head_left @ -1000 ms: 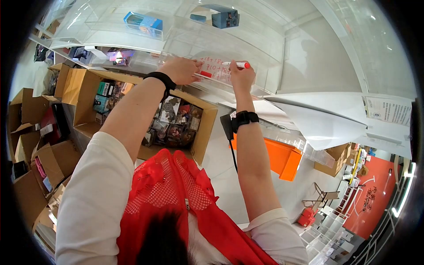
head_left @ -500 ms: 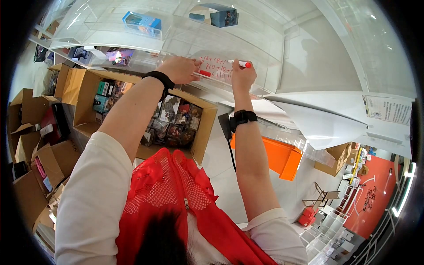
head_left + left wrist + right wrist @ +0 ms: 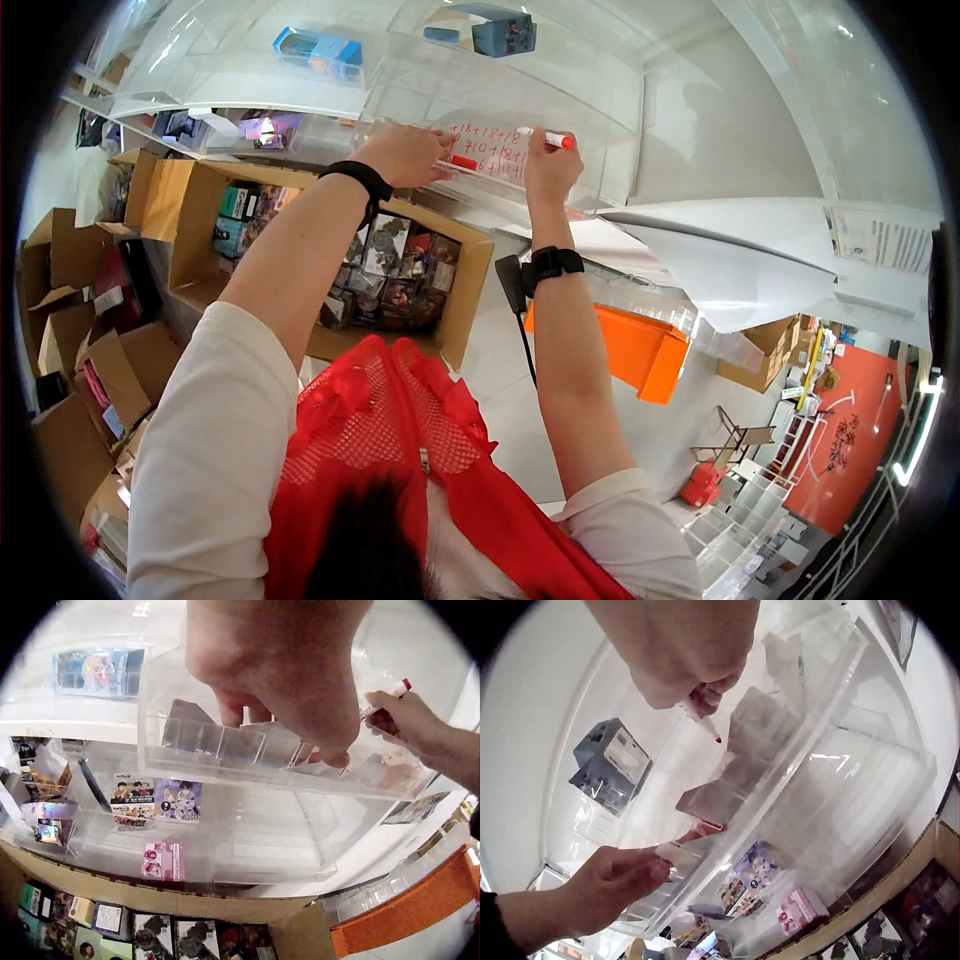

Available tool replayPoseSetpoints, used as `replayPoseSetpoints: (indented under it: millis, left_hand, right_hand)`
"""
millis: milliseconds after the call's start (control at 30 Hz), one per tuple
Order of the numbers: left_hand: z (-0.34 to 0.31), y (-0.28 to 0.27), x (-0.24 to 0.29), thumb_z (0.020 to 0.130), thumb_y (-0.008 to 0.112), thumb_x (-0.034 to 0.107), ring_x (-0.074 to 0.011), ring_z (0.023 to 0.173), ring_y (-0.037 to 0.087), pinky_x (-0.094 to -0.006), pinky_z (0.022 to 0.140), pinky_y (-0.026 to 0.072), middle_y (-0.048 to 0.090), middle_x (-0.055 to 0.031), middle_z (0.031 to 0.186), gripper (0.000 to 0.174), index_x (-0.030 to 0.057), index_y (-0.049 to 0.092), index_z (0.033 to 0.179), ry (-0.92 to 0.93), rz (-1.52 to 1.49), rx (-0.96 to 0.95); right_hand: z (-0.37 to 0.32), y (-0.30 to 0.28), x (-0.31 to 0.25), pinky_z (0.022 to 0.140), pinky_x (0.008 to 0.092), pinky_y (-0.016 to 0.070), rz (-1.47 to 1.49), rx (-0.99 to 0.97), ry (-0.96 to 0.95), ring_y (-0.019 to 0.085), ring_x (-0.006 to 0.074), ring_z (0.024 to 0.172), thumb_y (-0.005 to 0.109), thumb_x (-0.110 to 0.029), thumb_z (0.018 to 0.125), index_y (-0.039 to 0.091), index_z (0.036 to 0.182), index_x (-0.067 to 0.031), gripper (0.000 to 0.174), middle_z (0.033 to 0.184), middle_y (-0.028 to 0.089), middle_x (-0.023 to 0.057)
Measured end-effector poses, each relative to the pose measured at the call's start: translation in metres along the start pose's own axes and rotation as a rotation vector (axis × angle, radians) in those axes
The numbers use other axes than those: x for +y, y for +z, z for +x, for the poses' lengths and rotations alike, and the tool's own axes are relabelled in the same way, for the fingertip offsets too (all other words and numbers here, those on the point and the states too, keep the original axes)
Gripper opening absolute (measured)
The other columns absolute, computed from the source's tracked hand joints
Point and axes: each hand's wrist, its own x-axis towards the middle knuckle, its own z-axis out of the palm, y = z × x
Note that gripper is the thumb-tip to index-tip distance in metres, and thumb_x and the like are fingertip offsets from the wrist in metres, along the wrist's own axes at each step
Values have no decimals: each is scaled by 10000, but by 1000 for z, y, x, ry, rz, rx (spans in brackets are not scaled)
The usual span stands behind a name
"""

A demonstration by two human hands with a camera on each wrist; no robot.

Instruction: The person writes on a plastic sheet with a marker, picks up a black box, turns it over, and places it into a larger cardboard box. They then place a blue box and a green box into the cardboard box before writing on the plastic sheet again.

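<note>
My right hand (image 3: 553,168) pinches a white marker (image 3: 540,137) with a red end. In the right wrist view the marker's red tip (image 3: 718,739) points down toward a clear acrylic case (image 3: 780,784). Red handwritten numbers joined by plus signs (image 3: 485,148) run in several rows on the case's pale surface, left of the marker. At the case's front edge, my left hand (image 3: 405,157) has its fingers reaching over the wall, its thumb lower down. A red marker cap (image 3: 463,162) juts out from between its fingertips. The left hand's grip is partly hidden in the left wrist view.
Below stands an open cardboard box (image 3: 465,300) full of small packaged goods. A light blue box (image 3: 318,50) and a dark blue box (image 3: 505,36) sit on the clear shelving behind. An orange bin (image 3: 640,355) is at the right, with more cartons (image 3: 120,360) at the left.
The right hand has shifted slightly to the right with the marker, and the top row of red numbers has grown by another 18. The left hand stays nearly in place.
</note>
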Motion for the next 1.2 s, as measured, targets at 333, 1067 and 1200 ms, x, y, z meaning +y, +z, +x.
replayPoseSetpoints:
  millis: [333, 1067, 1200]
  left_hand:
    - [-11, -17, 9, 882, 467, 406, -188, 1167, 471, -377, 920, 433, 392, 20, 1371, 429, 163, 495, 1235, -41, 27, 22]
    - [-20, -25, 14, 849, 546, 389, -249, 1003, 544, -408, 799, 474, 481, -36, 1130, 319, 100, 535, 982, 3, -56, 138]
    - [-17, -16, 12, 840, 556, 386, -252, 1059, 505, -408, 810, 468, 488, -61, 1122, 369, 78, 530, 1042, -18, -25, 171]
  right_hand:
    - [-28, -23, -8, 674, 345, 449, 86, 22, -540, 545, 243, 853, 618, -92, 773, 495, 877, -63, 164, 930, 547, 73]
    - [-17, 31, -5, 763, 392, 471, -269, -359, -145, 593, 318, 866, 533, -34, 701, 680, 846, -46, 207, 885, 631, 150]
    - [-18, 29, -6, 767, 400, 466, -176, -277, -204, 587, 328, 852, 534, -46, 708, 660, 808, -26, 163, 878, 620, 162]
